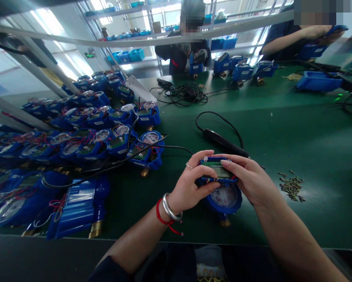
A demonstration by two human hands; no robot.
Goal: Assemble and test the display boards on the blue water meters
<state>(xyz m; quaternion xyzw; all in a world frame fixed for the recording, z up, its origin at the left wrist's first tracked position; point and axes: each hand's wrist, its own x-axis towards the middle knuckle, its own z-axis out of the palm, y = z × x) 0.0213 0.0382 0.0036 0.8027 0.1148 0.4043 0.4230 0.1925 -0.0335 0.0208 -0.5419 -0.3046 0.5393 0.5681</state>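
A blue water meter (pixel 224 197) with a round dial and a brass fitting lies on the green table in front of me. Its upper part holds a green circuit board with a small display (pixel 220 172). My left hand (pixel 190 184) grips the left side of this housing, thumb below and fingers over the board. From the right, my right hand (pixel 251 176) closes on the housing, its thumb resting at the display's upper edge. Just behind the meter lies a black electric screwdriver (pixel 223 143) with a cord. A pile of small screws (pixel 293 187) is to the right of my right hand.
Rows of blue meters (pixel 99 141) with loose wires fill the left side. A blue meter (pixel 78 203) lies near the front edge. Tangled black cables (pixel 187 93) and a blue bin (pixel 318 81) are farther back. Two people work across the table.
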